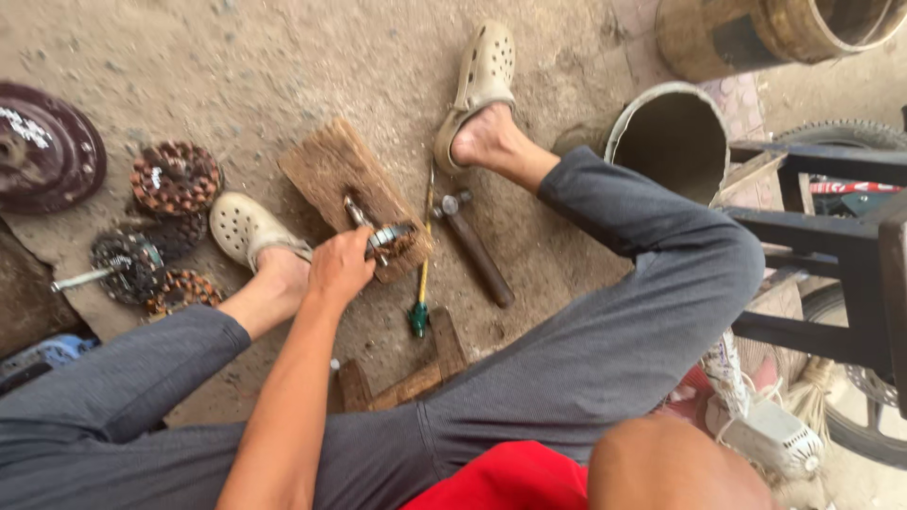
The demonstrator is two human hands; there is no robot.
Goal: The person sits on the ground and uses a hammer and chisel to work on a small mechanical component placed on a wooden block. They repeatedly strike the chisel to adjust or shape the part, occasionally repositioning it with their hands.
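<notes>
1. Head view showed the left hand [340,269] closed around a small motor rotor [387,238] on a wooden board [331,165].
2. Its shaft [357,212] ran diagonally, pointing up-left, away from the grip.
3. Just right of the grip lay a screwdriver [422,274] and a hammer [475,247].
4. Right hand was out of sight.

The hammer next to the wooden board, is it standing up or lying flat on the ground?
Lying flat. The hammer rests lengthwise on the dirt floor beside the wooden board, head toward the far foot, no hand on it.
</notes>
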